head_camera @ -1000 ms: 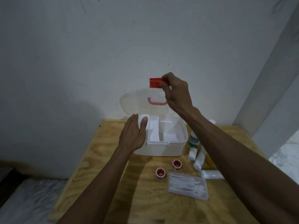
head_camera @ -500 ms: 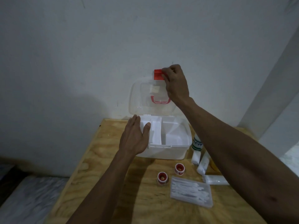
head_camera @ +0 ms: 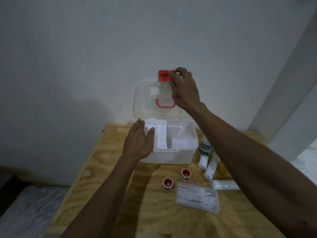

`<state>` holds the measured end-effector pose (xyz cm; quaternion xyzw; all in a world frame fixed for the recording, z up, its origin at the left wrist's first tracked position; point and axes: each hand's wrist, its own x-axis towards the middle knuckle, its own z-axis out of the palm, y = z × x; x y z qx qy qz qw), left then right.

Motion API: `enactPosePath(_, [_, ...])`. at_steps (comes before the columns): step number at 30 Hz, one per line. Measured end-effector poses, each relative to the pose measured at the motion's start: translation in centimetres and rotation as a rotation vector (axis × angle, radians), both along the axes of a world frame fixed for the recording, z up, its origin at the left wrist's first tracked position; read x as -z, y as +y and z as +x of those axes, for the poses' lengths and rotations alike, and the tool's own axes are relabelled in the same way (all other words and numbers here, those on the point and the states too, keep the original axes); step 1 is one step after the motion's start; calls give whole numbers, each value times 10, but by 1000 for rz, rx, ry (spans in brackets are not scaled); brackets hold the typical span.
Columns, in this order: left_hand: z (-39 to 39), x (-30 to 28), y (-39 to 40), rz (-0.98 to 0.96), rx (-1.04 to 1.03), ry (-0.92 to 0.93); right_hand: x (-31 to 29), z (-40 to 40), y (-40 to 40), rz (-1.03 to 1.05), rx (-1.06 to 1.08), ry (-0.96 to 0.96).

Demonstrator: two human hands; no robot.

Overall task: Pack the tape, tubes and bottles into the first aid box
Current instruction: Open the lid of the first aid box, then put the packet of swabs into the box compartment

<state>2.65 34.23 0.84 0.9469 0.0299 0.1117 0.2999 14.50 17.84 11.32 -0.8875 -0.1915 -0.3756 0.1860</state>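
A white first aid box (head_camera: 171,156) stands on the wooden table (head_camera: 106,169) against the wall, its clear lid (head_camera: 147,102) raised upright. My right hand (head_camera: 185,90) pinches the red latch (head_camera: 163,76) at the lid's top edge. My left hand (head_camera: 139,143) rests on the box's left front corner, thumb over the rim. Two red tape rolls (head_camera: 168,183) (head_camera: 185,174) lie in front of the box. White tubes (head_camera: 210,167) (head_camera: 224,184) and a white bottle with a green label (head_camera: 205,146) lie to the right, partly hidden by my right arm.
A clear flat case of white sticks (head_camera: 197,197) lies at the front right. Something yellow (head_camera: 223,170) shows beside the tubes under my arm. The wall (head_camera: 85,57) is right behind the box. The table's left edge (head_camera: 80,172) drops to the floor.
My right hand has swung the lid from half raised to upright against the wall. My left hand has stayed on the box's left corner.
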Motion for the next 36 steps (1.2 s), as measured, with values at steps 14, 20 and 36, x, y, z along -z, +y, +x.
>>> enactPosePath(14, [3,-6,2,95,46,31,25,-164,-56,0,-268,511])
enactPosePath(20, [4,-5,0,125,28,54,68,-211,-72,-302,-296,927])
enactPosePath(36, [1,-6,0,93,24,29,83,-227,-63,-383,-278,895])
